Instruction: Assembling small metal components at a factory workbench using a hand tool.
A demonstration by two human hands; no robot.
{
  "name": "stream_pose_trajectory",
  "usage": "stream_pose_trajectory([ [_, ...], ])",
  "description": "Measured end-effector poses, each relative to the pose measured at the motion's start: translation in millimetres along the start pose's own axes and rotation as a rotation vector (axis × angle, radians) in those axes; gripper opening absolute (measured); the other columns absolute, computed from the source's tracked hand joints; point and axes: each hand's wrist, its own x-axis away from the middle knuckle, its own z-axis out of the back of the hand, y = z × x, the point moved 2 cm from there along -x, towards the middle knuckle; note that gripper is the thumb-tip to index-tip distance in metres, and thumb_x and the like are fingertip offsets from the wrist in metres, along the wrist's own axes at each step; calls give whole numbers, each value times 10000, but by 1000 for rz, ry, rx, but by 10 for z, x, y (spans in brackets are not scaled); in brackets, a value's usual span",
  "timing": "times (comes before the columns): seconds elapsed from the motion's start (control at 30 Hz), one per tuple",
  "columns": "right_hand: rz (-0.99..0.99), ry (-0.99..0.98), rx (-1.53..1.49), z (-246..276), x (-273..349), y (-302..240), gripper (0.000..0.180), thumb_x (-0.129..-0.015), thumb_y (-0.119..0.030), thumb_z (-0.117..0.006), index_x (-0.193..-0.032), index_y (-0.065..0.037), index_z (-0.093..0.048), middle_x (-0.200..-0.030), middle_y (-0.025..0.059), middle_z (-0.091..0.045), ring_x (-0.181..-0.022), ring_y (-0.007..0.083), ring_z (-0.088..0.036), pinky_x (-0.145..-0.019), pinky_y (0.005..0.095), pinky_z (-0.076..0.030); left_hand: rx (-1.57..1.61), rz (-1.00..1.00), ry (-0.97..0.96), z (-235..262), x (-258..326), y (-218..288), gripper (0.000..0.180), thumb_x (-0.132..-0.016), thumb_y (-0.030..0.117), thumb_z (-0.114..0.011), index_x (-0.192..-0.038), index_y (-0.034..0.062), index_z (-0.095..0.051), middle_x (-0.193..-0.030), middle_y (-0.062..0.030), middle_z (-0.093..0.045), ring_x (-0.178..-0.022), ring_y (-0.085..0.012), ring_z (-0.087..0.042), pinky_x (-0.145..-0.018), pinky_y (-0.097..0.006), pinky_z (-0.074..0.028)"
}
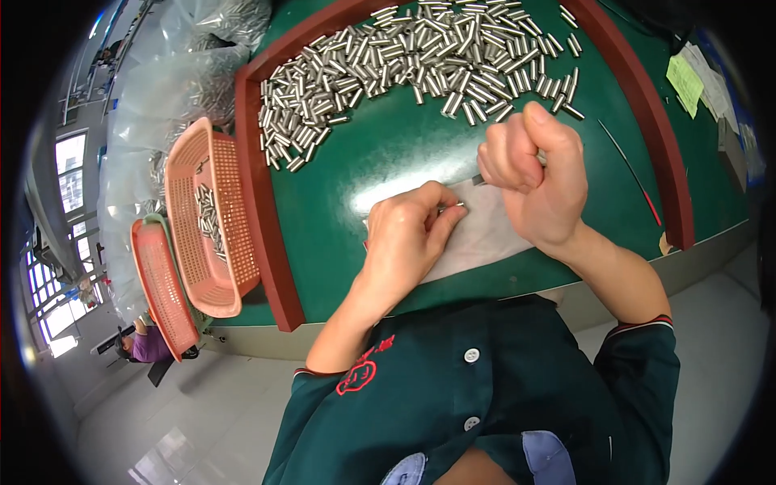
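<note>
My left hand point(406, 230) is closed at the middle of the green table, thumb and fingers pinching a small metal cylinder point(461, 205), of which only the end shows. To its right and a little higher, my right hand point(543, 174) makes a fist. A short dark flat tip point(478, 179) juts from the fist toward my left hand; the rest of that tool is hidden by the fingers. Beneath both hands lies a whitish cloth or sheet point(493, 234). Beyond them spreads a big heap of shiny metal cylinders point(420, 52).
A dark red wooden frame point(263, 202) borders the work area. Left of it stand a pink basket point(246, 267) holding some cylinders, another pink basket point(158, 275) and clear bags point(214, 89). A thin red-handled tool point(651, 208) lies at right. A person in purple point(149, 343) sits far left.
</note>
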Motion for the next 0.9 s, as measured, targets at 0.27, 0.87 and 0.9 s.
stream_pose_trajectory([
  [0.27, -158, 47, -19, 29, 47, 82, 418, -877, -216, -367, -492, -90, -264, -449, -34, -235, -429, 63, -211, -410, 236, -170, -4, 48, -14, -49, 11, -91, 124, -674, 81, -686, -737, 35, -590, -462, -51, -406, -402, -180, -407, -417, -308, -343],
  [0.87, -174, 21, 78, -9, 42, 128, 458, -906, -257, -294, -471, -118, -260, -413, -21, -235, -402, 76, -163, -414, 245, -160, 49, 16, 51, -65, 20, -111, 88, -670, 51, -671, -684, 27, -587, -512, -76, -485, -425, -208, -448, -428, -312, -360],
  [0.9, -175, 21, 78, -12, 44, 130, 458, -906, -257, -294, -471, -118, -260, -413, -21, -235, -402, 76, -163, -414, 245, -160, 52, 15, 49, -66, 18, -113, 88, -670, 50, -671, -683, 27, -587, -515, -77, -489, -426, -208, -451, -428, -312, -362],
])
